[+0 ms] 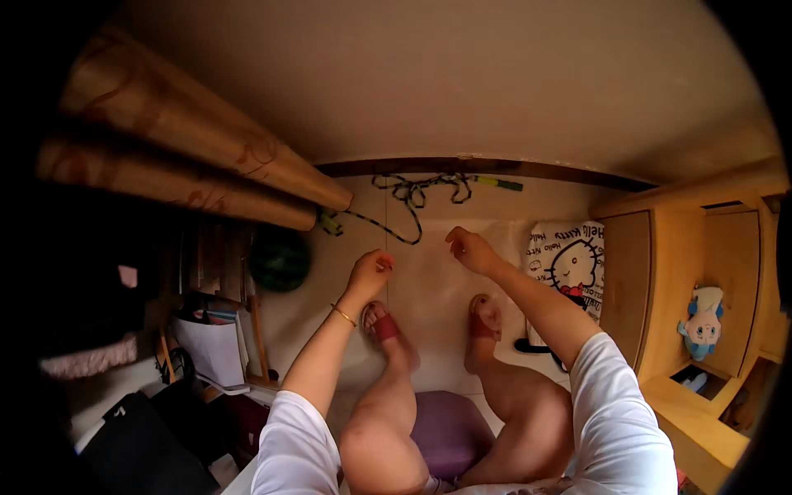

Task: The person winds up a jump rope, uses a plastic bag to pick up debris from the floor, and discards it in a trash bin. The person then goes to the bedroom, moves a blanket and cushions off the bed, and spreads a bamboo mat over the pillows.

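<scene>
Rope point(410, 194), dark with pale bands, lies in slack loops on the floor point(437, 330) beyond my hands, near the dark strip point(561, 171) along the foot of the wall point(495, 74). One handle, yellow-green with a dark end point(499, 183), lies just beside that strip; the rope's other end runs toward the tips of two brown patterned rolls point(231, 136). The loose bends suggest nothing is pulling on it. My left hand point(371, 274), a gold bangle point(343, 314) at its wrist, hangs above the floor near my left foot, fingers curled toward the thumb; whether anything thin sits between the tips, I cannot tell. My right hand point(468, 249), well apart from it, hangs nearer the loops, fingers bent loosely inward, tips partly hidden, so I cannot tell whether they grip anything. Neither hand appears to touch the rope. Both arms reach forward over my legs, probably because I sit low on what looks like a purple seat point(445, 433). To the left is a round dark-green striped thing point(280, 258), watermelon-like; to the right, a white Hello Kitty bag point(569, 256) stands beside a wooden cabinet point(631, 289), perhaps for support, with a blue-and-white plush toy point(703, 326) farther over.
</scene>
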### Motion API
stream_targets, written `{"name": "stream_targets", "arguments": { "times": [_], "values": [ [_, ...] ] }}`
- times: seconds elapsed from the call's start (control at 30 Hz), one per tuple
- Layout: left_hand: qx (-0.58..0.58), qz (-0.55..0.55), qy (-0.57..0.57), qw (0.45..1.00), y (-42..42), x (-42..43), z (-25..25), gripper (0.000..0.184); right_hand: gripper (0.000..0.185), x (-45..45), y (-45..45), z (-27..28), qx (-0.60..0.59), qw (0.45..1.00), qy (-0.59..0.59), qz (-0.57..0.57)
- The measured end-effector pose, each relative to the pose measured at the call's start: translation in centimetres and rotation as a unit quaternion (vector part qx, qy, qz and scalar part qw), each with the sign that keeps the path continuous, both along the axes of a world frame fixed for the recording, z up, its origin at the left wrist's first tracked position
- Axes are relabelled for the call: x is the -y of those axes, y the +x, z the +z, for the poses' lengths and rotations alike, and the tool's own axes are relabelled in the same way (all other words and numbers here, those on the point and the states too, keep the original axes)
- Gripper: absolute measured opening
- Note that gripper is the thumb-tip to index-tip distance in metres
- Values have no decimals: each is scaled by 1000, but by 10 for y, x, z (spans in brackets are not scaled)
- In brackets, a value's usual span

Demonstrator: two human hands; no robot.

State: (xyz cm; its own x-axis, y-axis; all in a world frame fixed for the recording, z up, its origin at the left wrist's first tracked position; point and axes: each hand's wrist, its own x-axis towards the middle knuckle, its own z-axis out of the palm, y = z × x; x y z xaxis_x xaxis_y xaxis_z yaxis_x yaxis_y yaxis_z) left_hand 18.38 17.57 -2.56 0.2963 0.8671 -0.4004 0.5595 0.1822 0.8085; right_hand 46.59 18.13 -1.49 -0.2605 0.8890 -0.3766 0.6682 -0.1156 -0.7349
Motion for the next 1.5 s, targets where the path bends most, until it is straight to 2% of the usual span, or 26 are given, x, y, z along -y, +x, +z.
{"name": "stream_targets", "arguments": {
  "times": [0.07, 0.17, 0.27, 0.33, 0.37, 0.43, 0.5, 0.6, 0.7, 0.8, 0.87, 0.93, 1.0, 1.03, 1.07, 1.1, 1.13, 1.2, 1.3, 1.4, 1.5],
  "values": [
    [-12, -30, 8, 999, -6, -13, -46, 23, 32, -22, 2, -30, 82, 996, 18, 33],
    [-94, -35, -29, 995, -6, -32, -70, 29, 38, -56, -2, -72, 172, 980, 79, 57],
    [-167, -26, 63, 984, -14, -44, -112, 40, 43, -85, -4, -99, 258, 955, 140, 40],
    [-224, 78, 99, 966, -30, -48, -141, 45, 44, -99, 3, -119, 294, 938, 183, 0],
    [-251, 129, 118, 952, -41, -52, -153, 47, 43, -106, 11, -122, 334, 929, 155, -32],
    [-382, 149, 110, 906, -66, -67, -167, 53, 42, -116, 34, -127, 405, 904, 101, -90],
    [-400, 243, 75, 881, -84, -80, -173, 58, 41, -121, 68, -137, 419, 891, 123, -127],
    [-395, 309, 37, 864, -102, -100, -182, 62, 39, -119, 107, -155, 404, 879, 209, -140],
    [-354, 295, 36, 886, -114, -114, -195, 59, 38, -121, 117, -158, 461, 856, 213, -93],
    [-298, 236, 69, 922, -116, -123, -205, 55, 37, -125, 108, -158, 476, 862, 157, -80],
    [-277, 190, 80, 938, -109, -125, -209, 54, 45, -121, 97, -160, 446, 888, 102, -54],
    [-306, 132, -1, 943, -102, -121, -204, 48, 48, -112, 86, -158, 381, 923, 61, -12],
    [-236, 172, -148, 945, -101, -110, -231, 38, 43, -95, 65, -149, 237, 966, 54, -91],
    [-159, 215, -188, 945, -96, -100, -233, 33, 42, -97, 54, -142, 213, 968, -64, -116],
    [-86, 261, -228, 934, -92, -89, -234, 29, 39, -87, 52, -154, 150, 979, -26, -137],
    [-43, 271, -198, 941, -82, -74, -224, 28, 29, -78, 44, -144, 53, 982, -48, -173],
    [1, 278, -168, 946, -72, -59, -213, 27, 29, -71, 35, -133, -36, 975, -113, -190],
    [-53, 175, -37, 982, -58, -39, -171, 28, 27, -57, 22, -98, -212, 924, -236, -211],
    [-108, 103, 169, 974, -41, -11, -99, 31, 20, -32, 7, -28, -306, 894, -251, -211],
    [-64, 18, 246, 967, -38, 4, -25, 36, 24, -9, -1, 53, -346, 879, -246, -218],
    [-51, -38, 303, 951, -34, 23, 67, 40, 27, 17, -6, 125, -334, 900, -208, -188]
  ]
}}
